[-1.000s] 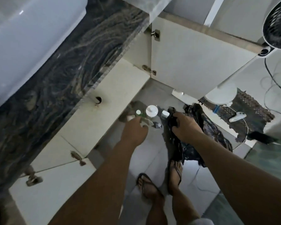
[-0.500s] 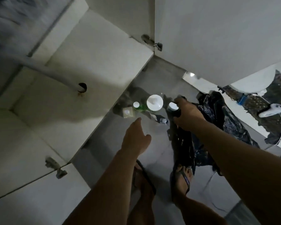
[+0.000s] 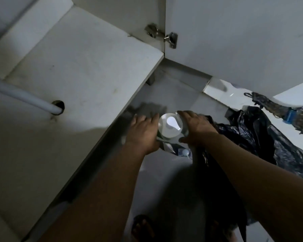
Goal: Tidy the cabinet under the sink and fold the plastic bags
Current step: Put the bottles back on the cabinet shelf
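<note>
Both hands now at the white-capped bottle [image 3: 171, 126] on the floor beside the cabinet shelf [image 3: 77, 67]: left hand [image 3: 142, 132] and right hand [image 3: 195, 127], fingers spread, flank it. Black plastic bags [image 3: 262, 137] unfolded, right of bottle. Likely lifting it next.

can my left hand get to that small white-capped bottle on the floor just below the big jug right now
Probably yes. The small bottle lies uncovered on the floor tiles just beside the left hand, with nothing between them. That hand is pressed against the big jug, though, so it would have to let go first.

A bottle [image 3: 171, 125] stands between cabinet floor [image 3: 73, 81] and plastic bags [image 3: 262, 137].
</note>
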